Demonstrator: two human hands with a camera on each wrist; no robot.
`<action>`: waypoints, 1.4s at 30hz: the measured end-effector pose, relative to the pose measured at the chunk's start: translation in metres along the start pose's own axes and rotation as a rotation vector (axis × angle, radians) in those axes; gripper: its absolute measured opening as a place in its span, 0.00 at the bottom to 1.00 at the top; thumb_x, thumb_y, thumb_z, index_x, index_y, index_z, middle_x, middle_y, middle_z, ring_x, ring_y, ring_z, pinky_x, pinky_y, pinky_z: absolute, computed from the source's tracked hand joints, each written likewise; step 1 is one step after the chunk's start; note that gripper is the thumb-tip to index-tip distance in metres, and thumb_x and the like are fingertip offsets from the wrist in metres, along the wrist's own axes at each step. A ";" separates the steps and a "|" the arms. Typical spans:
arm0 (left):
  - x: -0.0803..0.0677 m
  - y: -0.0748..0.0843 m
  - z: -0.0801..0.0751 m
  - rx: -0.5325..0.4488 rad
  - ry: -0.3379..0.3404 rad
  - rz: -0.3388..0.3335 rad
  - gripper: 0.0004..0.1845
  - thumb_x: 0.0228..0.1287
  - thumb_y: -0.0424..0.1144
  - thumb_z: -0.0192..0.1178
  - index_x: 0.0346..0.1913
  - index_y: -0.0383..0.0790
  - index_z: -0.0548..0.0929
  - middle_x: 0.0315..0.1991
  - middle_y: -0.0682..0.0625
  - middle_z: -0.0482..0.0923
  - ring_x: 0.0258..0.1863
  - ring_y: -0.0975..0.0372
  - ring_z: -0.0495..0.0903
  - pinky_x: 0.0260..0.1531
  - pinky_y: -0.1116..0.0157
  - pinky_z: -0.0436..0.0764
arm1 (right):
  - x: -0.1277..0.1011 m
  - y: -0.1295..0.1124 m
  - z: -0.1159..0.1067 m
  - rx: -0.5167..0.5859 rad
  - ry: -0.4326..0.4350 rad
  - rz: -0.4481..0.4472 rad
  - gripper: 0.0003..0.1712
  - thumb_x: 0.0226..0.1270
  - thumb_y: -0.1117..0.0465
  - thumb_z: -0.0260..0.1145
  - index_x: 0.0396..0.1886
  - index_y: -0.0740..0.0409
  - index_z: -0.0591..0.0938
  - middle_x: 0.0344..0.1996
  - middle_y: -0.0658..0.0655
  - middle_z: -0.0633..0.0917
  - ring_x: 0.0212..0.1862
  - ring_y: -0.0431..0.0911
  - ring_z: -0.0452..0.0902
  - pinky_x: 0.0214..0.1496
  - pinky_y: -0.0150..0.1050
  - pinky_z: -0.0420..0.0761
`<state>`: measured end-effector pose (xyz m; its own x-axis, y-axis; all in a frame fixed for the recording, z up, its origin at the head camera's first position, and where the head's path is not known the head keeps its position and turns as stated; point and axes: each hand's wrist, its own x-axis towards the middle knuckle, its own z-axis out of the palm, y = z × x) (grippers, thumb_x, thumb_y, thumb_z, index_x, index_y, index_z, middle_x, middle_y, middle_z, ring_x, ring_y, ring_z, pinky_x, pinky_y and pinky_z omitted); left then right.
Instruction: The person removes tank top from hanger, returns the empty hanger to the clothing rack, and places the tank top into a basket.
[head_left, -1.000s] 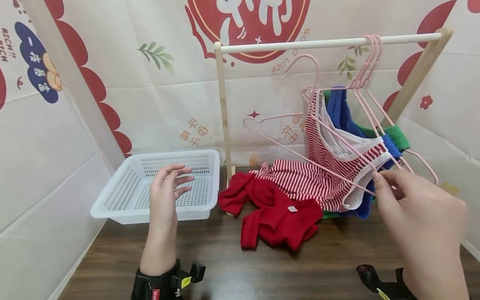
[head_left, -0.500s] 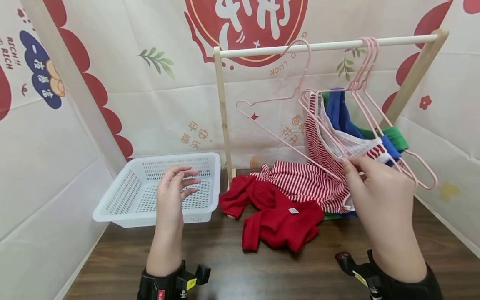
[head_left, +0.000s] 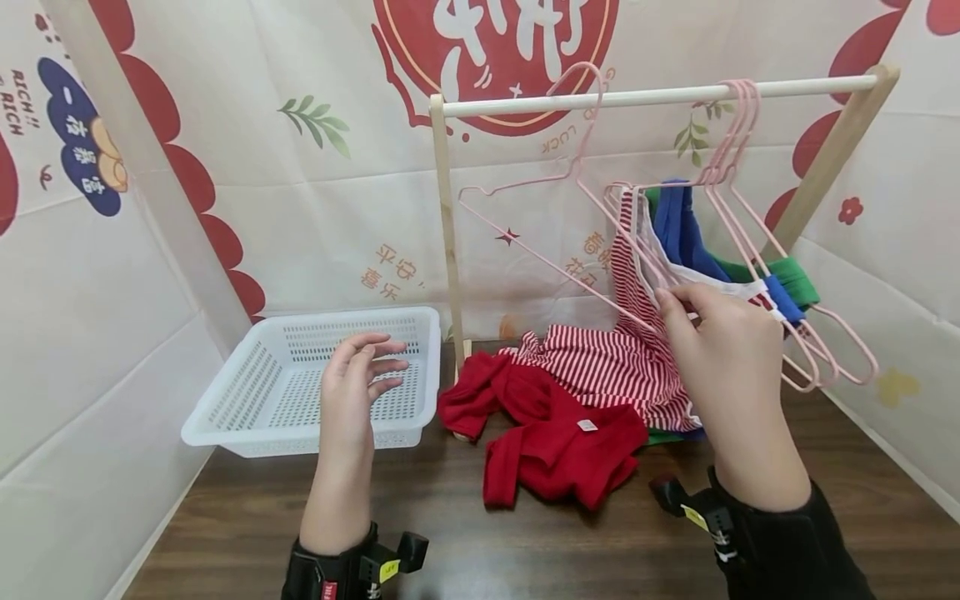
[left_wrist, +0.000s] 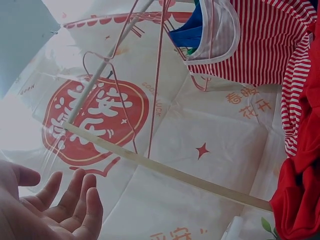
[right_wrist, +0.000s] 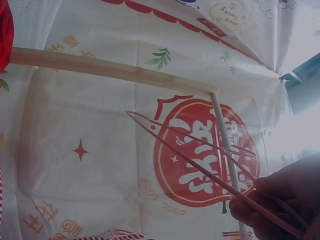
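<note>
Thin pink triangular hanger (head_left: pixel 555 266): sits farther left and higher than a second ago, its curved hook (head_left: pixel 600 83), then below the round white rail (head_left: pixel 660 95), now arching above it.
Bare right hand (head_left: pixel 723 342): pinches the hanger's right end between thumb and fingers, in front of the hung clothes, and is the hand nearer the rail.
Hook to rail: the hook lies up and to the left of the right hand, crossing the rail's line; whether the two touch, one cannot tell. The hanger's long lower bar slants upward to the left from the grip.
Bare left hand (head_left: pixel 360 367): poised well apart before the white perforated plastic basket (head_left: pixel 270 437), fingers apart and loosely bent, holding nothing.
Hung clothes: a red-and-white striped garment (head_left: pixel 596 358), a blue garment (head_left: pixel 678 225) and a green garment (head_left: pixel 795 279) hang together toward the rail's right end.
Brown wood-grain tabletop (head_left: pixel 555 550): bears a crumpled red garment (head_left: pixel 570 454) with a small white tag, lying between basket and right hand.
</note>
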<state>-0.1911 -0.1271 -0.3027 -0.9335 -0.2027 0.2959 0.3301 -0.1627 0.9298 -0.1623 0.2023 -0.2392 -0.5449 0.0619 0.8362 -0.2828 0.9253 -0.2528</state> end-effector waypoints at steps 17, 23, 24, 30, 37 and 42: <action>-0.002 0.002 0.009 -0.008 -0.032 0.015 0.13 0.76 0.34 0.42 0.49 0.32 0.76 0.42 0.40 0.82 0.39 0.48 0.82 0.40 0.59 0.82 | 0.002 0.007 0.017 0.004 -0.071 0.079 0.16 0.69 0.58 0.64 0.42 0.70 0.85 0.32 0.71 0.85 0.29 0.63 0.77 0.29 0.51 0.67; -0.001 0.001 0.007 0.016 -0.023 0.006 0.14 0.76 0.35 0.42 0.51 0.31 0.75 0.42 0.40 0.82 0.39 0.51 0.83 0.40 0.62 0.82 | 0.003 0.006 0.016 -0.026 -0.100 0.084 0.16 0.69 0.58 0.63 0.43 0.68 0.85 0.33 0.70 0.85 0.30 0.64 0.78 0.26 0.49 0.67; -0.001 0.001 0.006 0.017 -0.023 0.005 0.14 0.76 0.35 0.42 0.51 0.31 0.75 0.42 0.40 0.82 0.39 0.52 0.83 0.40 0.63 0.82 | 0.003 0.005 0.016 -0.029 -0.107 0.084 0.16 0.69 0.58 0.63 0.43 0.68 0.85 0.33 0.70 0.86 0.30 0.64 0.78 0.25 0.49 0.67; -0.001 0.000 0.005 0.023 -0.021 0.000 0.14 0.76 0.35 0.42 0.51 0.31 0.75 0.42 0.40 0.82 0.39 0.52 0.82 0.40 0.61 0.82 | -0.001 0.005 0.014 0.011 -0.155 0.100 0.20 0.69 0.52 0.63 0.48 0.64 0.84 0.35 0.68 0.86 0.31 0.62 0.79 0.29 0.50 0.70; -0.001 0.002 0.004 0.017 -0.010 -0.007 0.13 0.76 0.35 0.41 0.50 0.34 0.76 0.42 0.41 0.82 0.39 0.51 0.82 0.40 0.61 0.82 | -0.005 0.007 0.012 0.075 -0.212 0.151 0.24 0.69 0.48 0.62 0.53 0.61 0.82 0.37 0.67 0.86 0.37 0.62 0.81 0.39 0.58 0.75; -0.002 0.002 0.004 0.010 -0.006 -0.004 0.13 0.76 0.35 0.42 0.49 0.35 0.76 0.41 0.43 0.83 0.39 0.51 0.83 0.40 0.61 0.82 | -0.008 0.009 0.012 0.098 -0.225 0.163 0.23 0.69 0.48 0.62 0.54 0.59 0.82 0.37 0.66 0.86 0.36 0.59 0.79 0.39 0.56 0.74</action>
<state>-0.1895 -0.1233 -0.3003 -0.9356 -0.1959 0.2937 0.3251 -0.1534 0.9332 -0.1697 0.2055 -0.2540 -0.7479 0.1121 0.6543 -0.2459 0.8687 -0.4299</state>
